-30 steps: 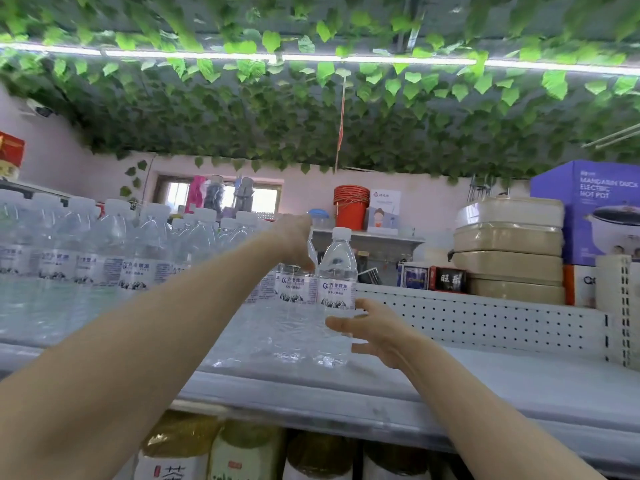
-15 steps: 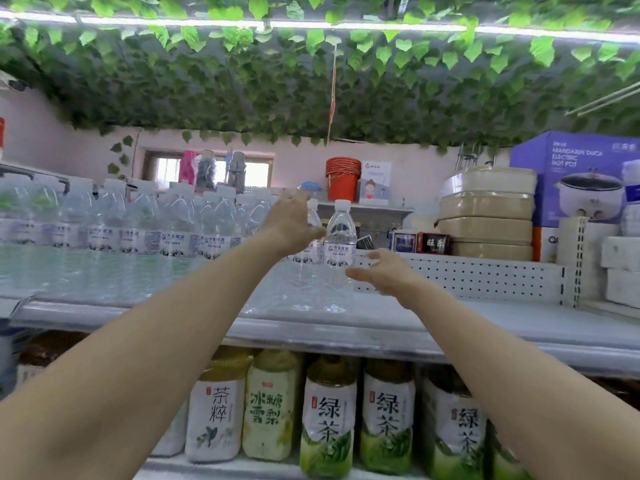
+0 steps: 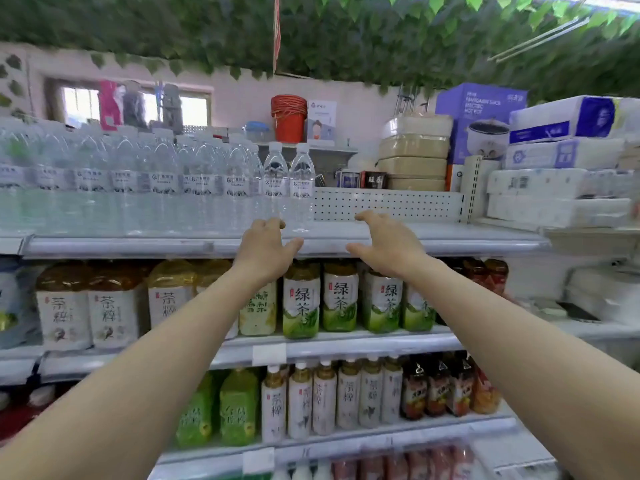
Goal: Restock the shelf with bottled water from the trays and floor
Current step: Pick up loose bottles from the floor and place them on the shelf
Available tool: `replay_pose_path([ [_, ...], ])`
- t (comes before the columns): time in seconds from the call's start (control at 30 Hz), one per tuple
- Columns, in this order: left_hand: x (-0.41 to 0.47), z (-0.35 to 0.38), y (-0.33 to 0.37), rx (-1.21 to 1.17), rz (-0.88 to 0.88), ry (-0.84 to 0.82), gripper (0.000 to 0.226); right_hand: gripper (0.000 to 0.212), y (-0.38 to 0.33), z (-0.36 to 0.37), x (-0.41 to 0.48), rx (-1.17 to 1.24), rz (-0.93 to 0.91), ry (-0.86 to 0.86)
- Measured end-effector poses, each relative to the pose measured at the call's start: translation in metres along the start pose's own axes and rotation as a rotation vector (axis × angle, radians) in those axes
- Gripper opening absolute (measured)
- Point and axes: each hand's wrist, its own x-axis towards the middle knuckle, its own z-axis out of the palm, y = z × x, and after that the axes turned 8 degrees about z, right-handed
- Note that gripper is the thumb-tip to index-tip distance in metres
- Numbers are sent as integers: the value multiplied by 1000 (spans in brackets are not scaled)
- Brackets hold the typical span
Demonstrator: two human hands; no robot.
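Several clear water bottles with white caps fill the left part of the top shelf (image 3: 467, 239). The two rightmost bottles, one (image 3: 275, 183) beside the other (image 3: 302, 183), stand upright at the end of the row. My left hand (image 3: 265, 249) hovers at the shelf's front edge just below them, fingers relaxed, holding nothing. My right hand (image 3: 388, 245) is a little to the right, also spread and empty, in front of the bare part of the shelf.
A perforated white back panel (image 3: 388, 204) closes the top shelf. Stacked tissue packs (image 3: 557, 181) sit at the right, tubs and a purple box behind. Tea bottles (image 3: 301, 299) fill the lower shelves. Leaf garlands hang overhead.
Both hands have let go of the two end bottles and drawn back and down to the shelf's front edge. The camera has tilted down, showing the lower shelves.
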Motion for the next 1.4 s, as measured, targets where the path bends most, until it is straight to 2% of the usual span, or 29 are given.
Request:
replay_pose_path([
  [0.3, -91, 41, 28, 65, 71, -60, 62, 70, 33, 10, -91, -109, 37, -70],
  [0.6, -116, 99, 45, 35, 47, -133, 58, 66, 90, 43, -112, -65, 73, -138],
  [0.73, -119, 142, 54, -7, -39, -169, 58, 59, 125, 68, -113, -29, 111, -209],
  [1.0, -134, 239, 66, 21, -154, -266, 56, 61, 205, 113, -110, -35, 88, -354],
  [1.17, -163, 296, 61, 4, -260, -349, 60, 61, 252, 167, -122, -45, 67, -450],
  [1.4, -289, 390, 9, -47, -515, -553, 56, 58, 302, 299, -210, -29, 150, -820],
])
